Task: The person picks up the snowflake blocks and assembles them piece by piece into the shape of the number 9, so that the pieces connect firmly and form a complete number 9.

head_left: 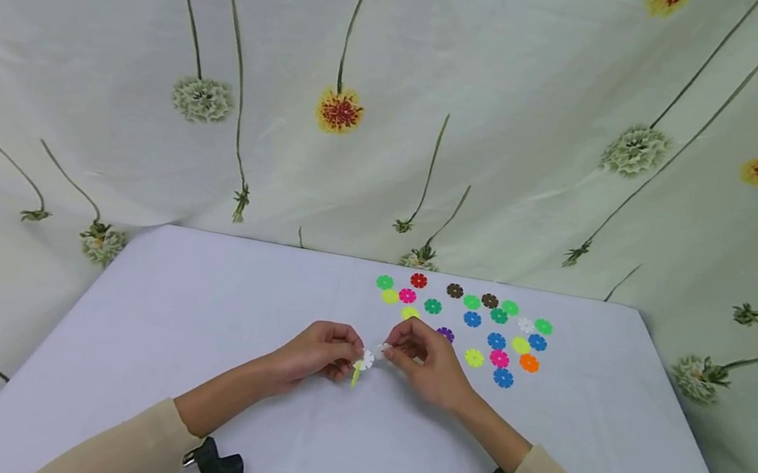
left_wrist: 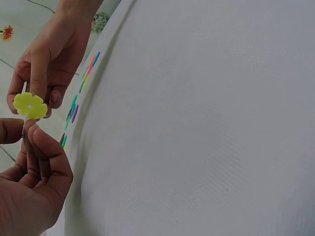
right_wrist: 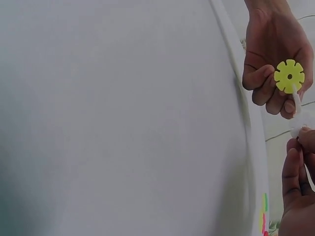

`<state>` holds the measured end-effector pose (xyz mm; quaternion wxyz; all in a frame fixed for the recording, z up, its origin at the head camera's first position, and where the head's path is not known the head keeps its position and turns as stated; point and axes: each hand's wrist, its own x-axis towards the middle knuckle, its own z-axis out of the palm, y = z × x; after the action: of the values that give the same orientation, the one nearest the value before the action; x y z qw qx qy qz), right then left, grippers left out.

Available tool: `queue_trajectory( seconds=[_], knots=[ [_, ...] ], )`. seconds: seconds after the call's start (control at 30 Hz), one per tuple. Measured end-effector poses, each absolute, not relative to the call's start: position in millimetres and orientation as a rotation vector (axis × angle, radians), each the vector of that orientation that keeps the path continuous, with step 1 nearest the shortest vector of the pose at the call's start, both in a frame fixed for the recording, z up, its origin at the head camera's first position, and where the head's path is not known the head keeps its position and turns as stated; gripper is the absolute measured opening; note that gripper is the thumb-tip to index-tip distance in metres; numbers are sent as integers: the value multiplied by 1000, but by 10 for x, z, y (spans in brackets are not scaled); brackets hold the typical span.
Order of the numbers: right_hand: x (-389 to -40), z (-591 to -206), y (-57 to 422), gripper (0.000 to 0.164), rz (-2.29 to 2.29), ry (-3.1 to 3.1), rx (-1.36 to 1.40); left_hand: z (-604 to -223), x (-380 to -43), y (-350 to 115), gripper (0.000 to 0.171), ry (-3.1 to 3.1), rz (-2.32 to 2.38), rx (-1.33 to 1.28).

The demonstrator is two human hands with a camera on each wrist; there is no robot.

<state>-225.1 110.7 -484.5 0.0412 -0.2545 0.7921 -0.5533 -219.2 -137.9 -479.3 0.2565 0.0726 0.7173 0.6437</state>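
My left hand (head_left: 320, 355) pinches a white notched plastic disc (head_left: 367, 360) joined to a yellow one (head_left: 355, 376), which hangs edge-on below it. Between the thumb and fingers of my right hand (head_left: 431, 362) is another white notched disc (head_left: 385, 350), held close to the first white one. Whether the two white discs touch, I cannot tell. The yellow disc (right_wrist: 289, 76) faces the right wrist camera, showing its centre hole and slotted rim. In the left wrist view the fingertips partly cover the white pieces behind the yellow disc (left_wrist: 30, 105).
Several loose notched discs in many colours lie beyond my right hand, among them a blue disc (head_left: 503, 378), an orange disc (head_left: 529, 363) and a red disc (head_left: 419, 280). A white cloth covers the table (head_left: 184, 304). Behind it hangs a flower-patterned curtain (head_left: 412, 48).
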Motion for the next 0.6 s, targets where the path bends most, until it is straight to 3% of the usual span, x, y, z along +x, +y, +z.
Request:
queue_trajectory(
  seconds=[0.6],
  knots=[
    [-2167,-4807,1139,15,-1692,2419,-842,-4729,-2113,-1293,16,2003,1728,222]
  ],
)
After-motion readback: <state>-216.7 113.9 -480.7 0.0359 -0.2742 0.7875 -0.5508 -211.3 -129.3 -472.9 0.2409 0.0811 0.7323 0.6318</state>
